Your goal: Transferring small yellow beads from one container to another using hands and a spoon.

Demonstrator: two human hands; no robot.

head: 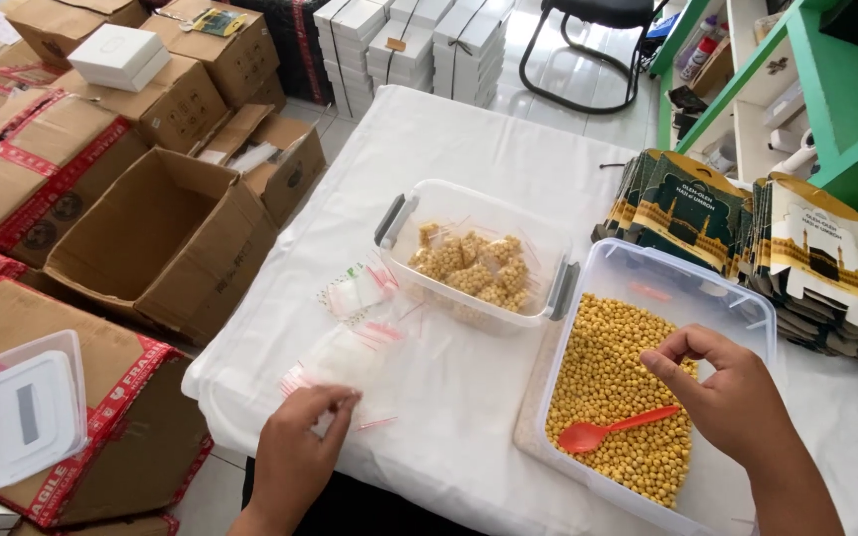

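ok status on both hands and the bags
Left hand pinching a small clear bag. Right hand empty over the chickpea tub, red spoon inside. Nothing blocking.

Two clear tubs (401, 220), one red spoon (603, 431)

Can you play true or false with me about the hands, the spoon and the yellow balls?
1. The red spoon lies in the tub of yellow balls. True.
2. The right hand holds the spoon. False: it hovers above the tub, fingers pinched, spoon untouched.
3. The left hand touches the small clear bags on the white tablecloth. True.
4. The other tub is empty. False: it holds filled little bags.
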